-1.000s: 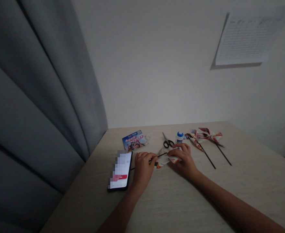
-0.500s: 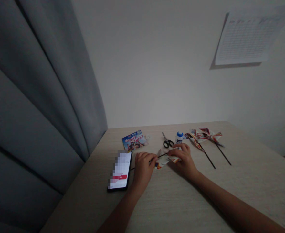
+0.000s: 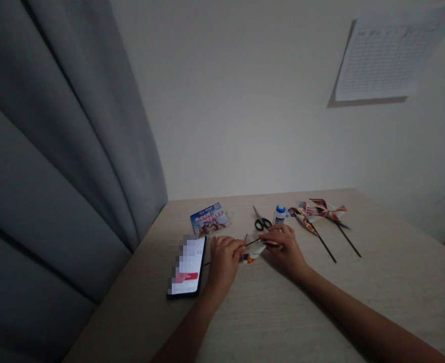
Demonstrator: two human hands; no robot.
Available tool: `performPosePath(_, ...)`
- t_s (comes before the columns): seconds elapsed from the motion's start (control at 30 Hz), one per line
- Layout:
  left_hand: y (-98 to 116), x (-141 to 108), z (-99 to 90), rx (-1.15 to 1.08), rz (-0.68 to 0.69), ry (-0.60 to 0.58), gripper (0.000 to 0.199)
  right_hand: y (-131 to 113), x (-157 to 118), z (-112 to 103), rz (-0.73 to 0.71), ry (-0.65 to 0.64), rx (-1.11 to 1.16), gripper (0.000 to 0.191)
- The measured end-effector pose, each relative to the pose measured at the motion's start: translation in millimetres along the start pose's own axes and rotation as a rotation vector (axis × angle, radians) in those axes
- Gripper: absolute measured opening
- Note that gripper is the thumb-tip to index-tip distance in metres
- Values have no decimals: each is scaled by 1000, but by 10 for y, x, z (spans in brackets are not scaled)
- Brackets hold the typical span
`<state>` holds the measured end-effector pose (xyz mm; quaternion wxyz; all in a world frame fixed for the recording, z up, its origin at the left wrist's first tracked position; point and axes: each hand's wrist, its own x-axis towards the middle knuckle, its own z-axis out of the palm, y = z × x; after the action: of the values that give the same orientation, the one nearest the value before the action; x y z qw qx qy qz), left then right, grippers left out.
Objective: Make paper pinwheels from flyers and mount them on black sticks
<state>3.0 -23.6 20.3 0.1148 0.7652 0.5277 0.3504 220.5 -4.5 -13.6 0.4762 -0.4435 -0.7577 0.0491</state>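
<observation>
My left hand [image 3: 224,257] is closed round a thin black stick [image 3: 253,242], whose other end pokes out on the left near the phone. Fingers of my right hand [image 3: 283,247] pinch a folded, printed paper piece [image 3: 253,253] at its right side, where the stick's tip meets it. The paper lies low over the table between both hands, showing white with orange and blue print. My fingers hide parts of the paper and the stick.
A lit phone [image 3: 188,267] lies left of my left hand. Behind are a colourful printed card [image 3: 210,219], black-handled scissors [image 3: 262,222] and a blue-capped glue bottle [image 3: 280,214]. Two paper pinwheels [image 3: 306,222] on black sticks lie at the right. A grey curtain [image 3: 74,151] hangs left.
The fingers of my right hand have closed in and shifted slightly left on the paper. The paper has turned a little. My left hand has barely moved.
</observation>
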Motion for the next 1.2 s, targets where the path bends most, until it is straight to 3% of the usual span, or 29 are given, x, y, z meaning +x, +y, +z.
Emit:
performPosePath(0.2, -41, 18, 7, -10, 7, -33, 18, -26, 24, -25, 32, -37, -17, 26)
performPosePath(0.43, -91, 63, -95, -63, 25, -178, 33, 24, 87, -95, 40, -144, -68, 16)
performPosePath(0.53, -115, 92, -152, -102, 15, -192, 29, -8, 144, -153, 48, -176, -100, 5)
performPosePath(0.63, -134, 127, -174, -173, 3, -192, 27, -79, 228, -242, 97, -206, -108, 8)
performPosePath(0.77, -144, 151, -146, -266, -24, -170, 27, -165, 358, -383, 213, -298, -29, 12)
performPosePath(0.9, -139, 143, -109, -234, -93, -165, 25, -202, 448, -453, 416, -452, 15, 11)
performPosePath(1.07, -137, 121, -70, -157, -175, -189, 26, -176, 466, -352, 637, -577, 89, 6)
performPosePath(1.2, -153, 93, -20, -8, -193, -226, 19, -118, 455, -200, 677, -603, 15, 7)
